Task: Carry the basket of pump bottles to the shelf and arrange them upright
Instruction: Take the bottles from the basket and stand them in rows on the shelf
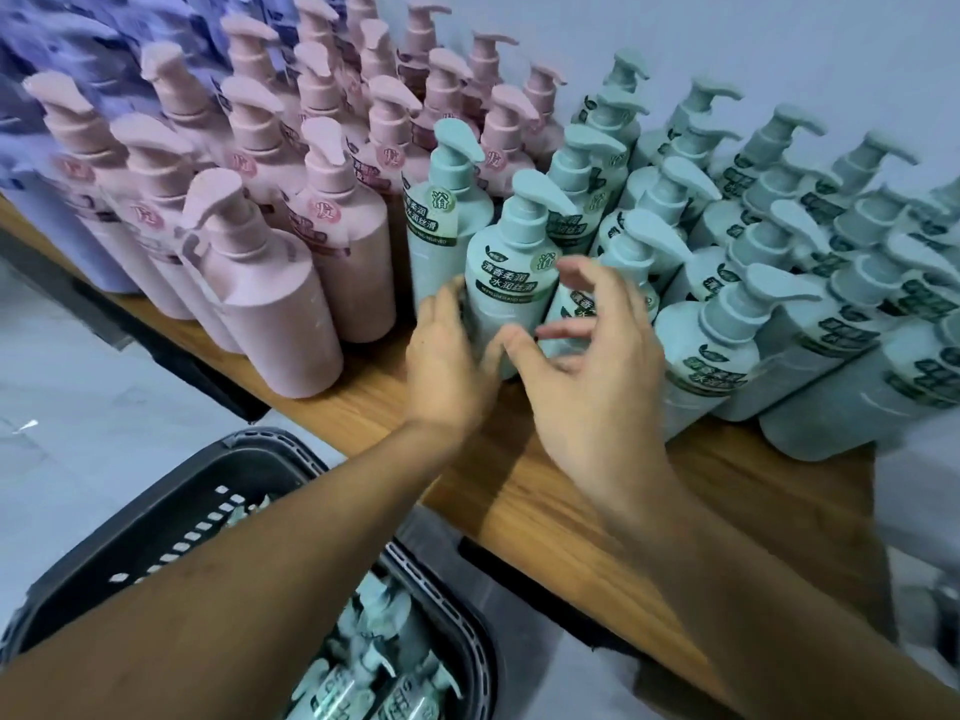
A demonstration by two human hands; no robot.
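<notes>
Now one green pump bottle (511, 283) stands upright near the front of the wooden shelf (779, 491). The left hand (452, 366) curls round its left side. The right hand (587, 376) hovers just beside it, fingers spread and holding nothing. Behind it, against a pale wall (779, 44), stand over a dozen green bottles (727, 324) on the right and over a dozen pink bottles (270, 314) on the left. Below the shelf edge, one dark basket (171, 517) over the pale floor (78, 381) holds at least three spare bottles (374, 662).
</notes>
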